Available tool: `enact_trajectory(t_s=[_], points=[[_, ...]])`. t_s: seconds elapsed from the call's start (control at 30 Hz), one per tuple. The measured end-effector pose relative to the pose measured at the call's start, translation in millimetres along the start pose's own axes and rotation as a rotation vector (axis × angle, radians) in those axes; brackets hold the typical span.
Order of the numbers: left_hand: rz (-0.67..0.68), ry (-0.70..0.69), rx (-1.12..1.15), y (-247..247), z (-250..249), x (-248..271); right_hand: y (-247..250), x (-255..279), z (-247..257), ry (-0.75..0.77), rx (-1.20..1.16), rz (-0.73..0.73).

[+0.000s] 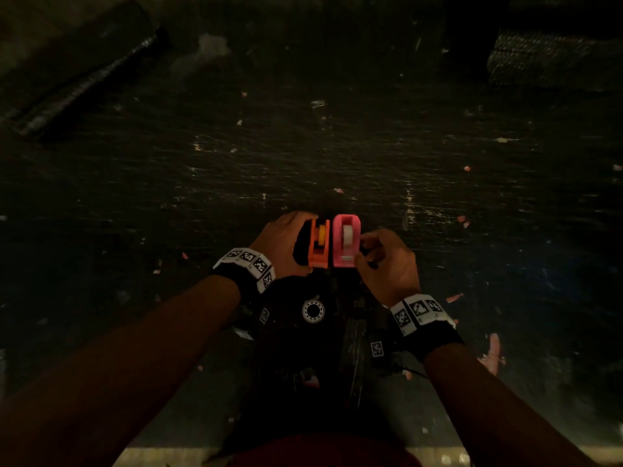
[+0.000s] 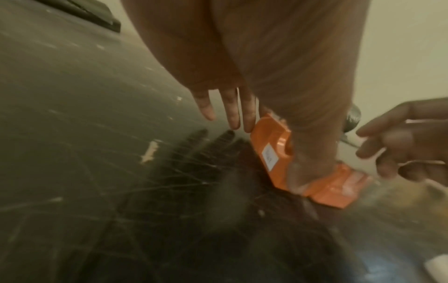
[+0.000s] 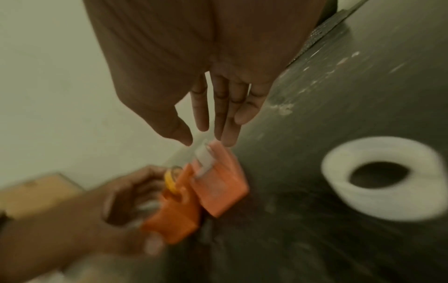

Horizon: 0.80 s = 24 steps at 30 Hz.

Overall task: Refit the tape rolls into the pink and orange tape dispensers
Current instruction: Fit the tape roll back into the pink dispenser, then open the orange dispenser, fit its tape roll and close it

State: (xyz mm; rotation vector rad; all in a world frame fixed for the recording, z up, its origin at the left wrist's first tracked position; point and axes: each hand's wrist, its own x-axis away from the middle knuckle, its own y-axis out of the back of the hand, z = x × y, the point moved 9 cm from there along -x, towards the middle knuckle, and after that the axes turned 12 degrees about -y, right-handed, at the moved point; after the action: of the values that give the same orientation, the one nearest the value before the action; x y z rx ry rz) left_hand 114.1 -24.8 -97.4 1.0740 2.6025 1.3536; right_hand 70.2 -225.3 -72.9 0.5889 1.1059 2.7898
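On a dark scratched table the orange dispenser (image 1: pixel 318 246) and the pink dispenser (image 1: pixel 346 241) stand side by side, touching. A yellow roll (image 1: pixel 323 233) sits in the orange one, and a white roll (image 1: pixel 347 234) sits in the pink one. My left hand (image 1: pixel 293 242) grips the orange dispenser (image 2: pixel 274 153) lengthwise, with its fingers (image 2: pixel 234 114) at the far end and its thumb (image 2: pixel 312 153) along the near side. My right hand (image 1: pixel 367 251) is just right of the pink dispenser (image 3: pixel 223 183). Its fingertips (image 3: pixel 227 137) are straight at the top end, beside the white roll (image 3: pixel 204 159), and hold nothing.
A large loose white tape roll (image 3: pixel 380 178) lies on the table near my right wrist, seen between my wrists as a white ring (image 1: pixel 313 311). Dark bulky objects sit at the far left (image 1: pixel 77 62) and far right (image 1: pixel 553 59). Small scraps litter the table, whose pale near edge (image 1: pixel 168 456) is in front of me.
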Motion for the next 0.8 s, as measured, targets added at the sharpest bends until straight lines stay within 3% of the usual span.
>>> enact_trajectory(t_s=[0.1,0.27,0.37,0.53,0.63,0.8], points=[[-0.057,-0.007,0.084,7,-7,5,-3,-5,16,0.042,-0.082,0.044],[-0.171,-0.089,0.163,27,-27,21,-27,-7,44,0.034,-0.192,0.406],[-0.194,-0.120,0.178,35,-29,35,-28,-6,53,0.059,-0.285,0.503],[-0.260,-0.016,0.096,48,1,63,-22,-6,54,0.070,-0.334,0.502],[-0.176,0.121,-0.066,34,37,84,-20,-4,49,0.074,-0.353,0.491],[-0.075,0.129,-0.202,2,55,109,-25,3,47,0.076,-0.381,0.496]])
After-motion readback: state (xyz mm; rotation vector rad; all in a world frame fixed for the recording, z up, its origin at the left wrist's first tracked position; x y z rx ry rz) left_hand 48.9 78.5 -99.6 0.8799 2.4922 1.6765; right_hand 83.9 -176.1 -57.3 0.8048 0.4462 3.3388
